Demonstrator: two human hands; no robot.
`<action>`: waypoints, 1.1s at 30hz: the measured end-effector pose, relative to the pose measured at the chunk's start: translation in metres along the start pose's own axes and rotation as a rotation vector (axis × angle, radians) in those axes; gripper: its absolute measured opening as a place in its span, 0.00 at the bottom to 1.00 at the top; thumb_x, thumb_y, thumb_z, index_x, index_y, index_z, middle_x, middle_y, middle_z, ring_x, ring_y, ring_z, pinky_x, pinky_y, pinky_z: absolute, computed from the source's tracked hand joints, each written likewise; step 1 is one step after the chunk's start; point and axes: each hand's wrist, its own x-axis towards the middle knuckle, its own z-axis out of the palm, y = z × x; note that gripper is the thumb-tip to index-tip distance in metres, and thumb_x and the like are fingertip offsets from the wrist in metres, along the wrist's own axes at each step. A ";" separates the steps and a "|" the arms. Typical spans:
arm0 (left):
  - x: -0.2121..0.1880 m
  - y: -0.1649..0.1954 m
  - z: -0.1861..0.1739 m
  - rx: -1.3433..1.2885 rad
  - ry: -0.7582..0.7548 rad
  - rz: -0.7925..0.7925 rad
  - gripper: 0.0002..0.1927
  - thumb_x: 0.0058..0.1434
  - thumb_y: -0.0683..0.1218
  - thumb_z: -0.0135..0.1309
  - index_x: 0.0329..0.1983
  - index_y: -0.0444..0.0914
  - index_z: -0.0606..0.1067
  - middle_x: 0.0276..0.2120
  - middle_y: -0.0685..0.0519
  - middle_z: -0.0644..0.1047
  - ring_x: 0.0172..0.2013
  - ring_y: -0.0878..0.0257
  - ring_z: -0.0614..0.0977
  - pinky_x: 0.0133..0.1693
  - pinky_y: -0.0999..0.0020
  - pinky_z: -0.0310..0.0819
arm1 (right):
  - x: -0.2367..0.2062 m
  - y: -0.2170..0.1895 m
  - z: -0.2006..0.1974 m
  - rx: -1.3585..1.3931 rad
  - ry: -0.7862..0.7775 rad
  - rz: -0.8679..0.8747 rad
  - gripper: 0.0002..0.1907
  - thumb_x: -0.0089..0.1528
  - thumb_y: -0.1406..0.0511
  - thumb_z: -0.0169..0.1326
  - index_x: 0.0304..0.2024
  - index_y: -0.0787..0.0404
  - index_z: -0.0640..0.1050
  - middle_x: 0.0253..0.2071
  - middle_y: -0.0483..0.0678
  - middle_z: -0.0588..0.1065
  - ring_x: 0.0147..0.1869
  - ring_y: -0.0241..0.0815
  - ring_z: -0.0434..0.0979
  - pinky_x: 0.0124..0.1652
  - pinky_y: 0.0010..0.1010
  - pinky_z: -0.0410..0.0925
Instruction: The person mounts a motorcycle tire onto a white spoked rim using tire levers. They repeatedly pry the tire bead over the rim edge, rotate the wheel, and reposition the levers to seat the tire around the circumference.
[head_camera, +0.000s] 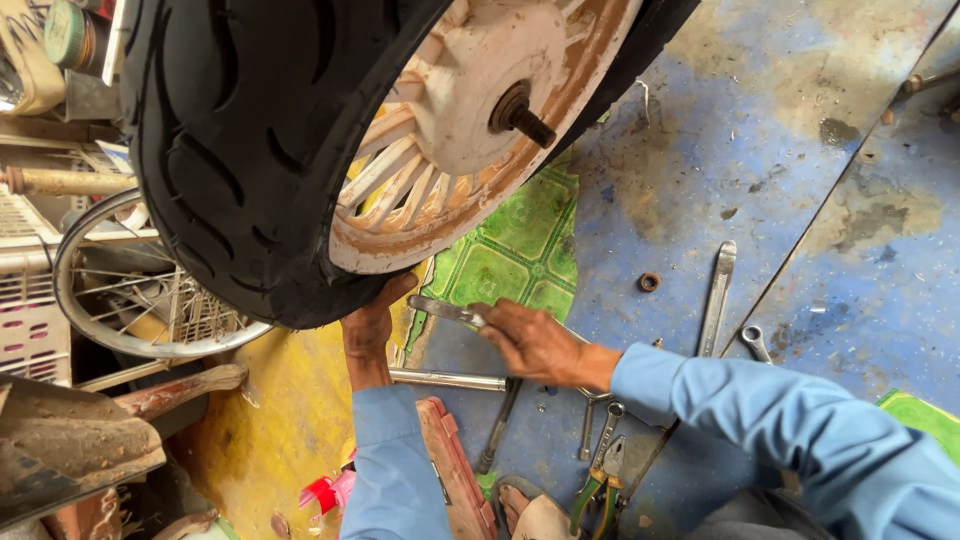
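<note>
1. A big black tyre (240, 150) on a white, rusty wheel (470, 110) fills the top – it leans over the floor.
2. The left hand (368, 330) presses flat under the tyre's edge.
3. The right hand (535, 345) is closed around a flat metal tyre lever (445, 310), whose tip points at the tyre.
4. A long spanner (716, 300) lies on the blue floor (720, 140), near a small rusty nut (649, 282).

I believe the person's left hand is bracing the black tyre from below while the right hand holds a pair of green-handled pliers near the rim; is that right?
Not quite. In the head view the right hand holds a flat metal tyre lever, not pliers. The green-handled pliers lie on the floor. The left hand does brace the black tyre from below.
</note>
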 end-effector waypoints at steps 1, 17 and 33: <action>0.000 -0.001 -0.002 0.013 -0.005 -0.013 0.26 0.51 0.28 0.63 0.55 0.30 0.78 0.51 0.46 0.80 0.51 0.57 0.81 0.57 0.63 0.76 | -0.001 -0.003 0.008 0.039 -0.052 0.043 0.20 0.67 0.69 0.51 0.61 0.68 0.73 0.31 0.56 0.72 0.27 0.50 0.72 0.29 0.41 0.67; 0.002 -0.011 -0.010 0.017 -0.017 0.020 0.21 0.55 0.29 0.62 0.52 0.31 0.78 0.49 0.48 0.80 0.50 0.58 0.80 0.56 0.64 0.75 | 0.034 -0.005 0.083 0.340 0.209 0.165 0.17 0.72 0.63 0.46 0.59 0.68 0.70 0.34 0.54 0.71 0.36 0.44 0.72 0.39 0.35 0.69; 0.002 0.011 0.010 0.075 -0.009 0.040 0.24 0.55 0.30 0.65 0.55 0.31 0.77 0.51 0.50 0.80 0.51 0.60 0.80 0.57 0.65 0.75 | 0.030 -0.038 0.005 0.205 -0.031 0.239 0.19 0.69 0.65 0.47 0.60 0.67 0.74 0.24 0.56 0.71 0.24 0.45 0.70 0.26 0.40 0.66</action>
